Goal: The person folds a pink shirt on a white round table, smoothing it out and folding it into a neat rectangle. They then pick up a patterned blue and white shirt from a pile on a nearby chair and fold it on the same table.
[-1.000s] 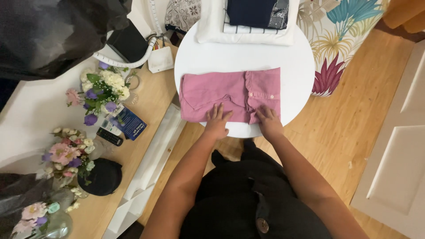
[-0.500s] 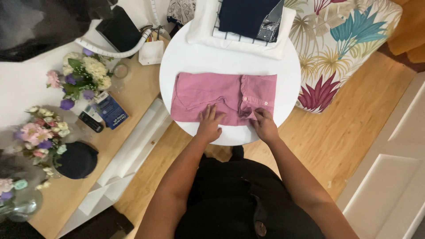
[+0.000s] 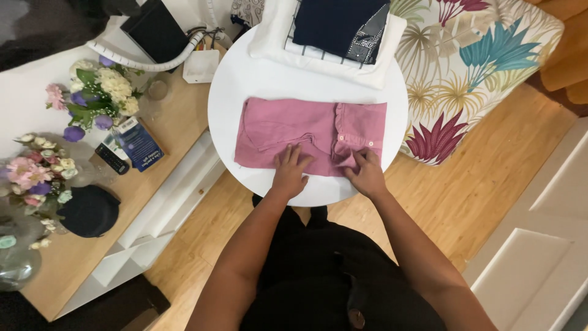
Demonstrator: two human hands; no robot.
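Observation:
A pink folded shirt (image 3: 288, 125) lies across the round white table (image 3: 245, 79), its button placket toward the right. My left hand (image 3: 291, 168) rests flat on the shirt's near edge with fingers spread. My right hand (image 3: 366, 171) pinches a fold of the pink fabric at the near right corner. Behind the shirt sits a stack of folded clothes (image 3: 337, 24), dark blue on top of white.
A floral-print cushion (image 3: 478, 73) is at the right of the table. On the wooden desk (image 3: 67, 263) at left stand flower bouquets (image 3: 101, 92), a blue book (image 3: 139, 144), a remote (image 3: 110, 159) and a black cap (image 3: 89, 211). Wooden floor lies below.
The view has shifted, so the table sits more to the middle. My right hand has closed on a fold at the shirt's near right corner; my left hand stays flat.

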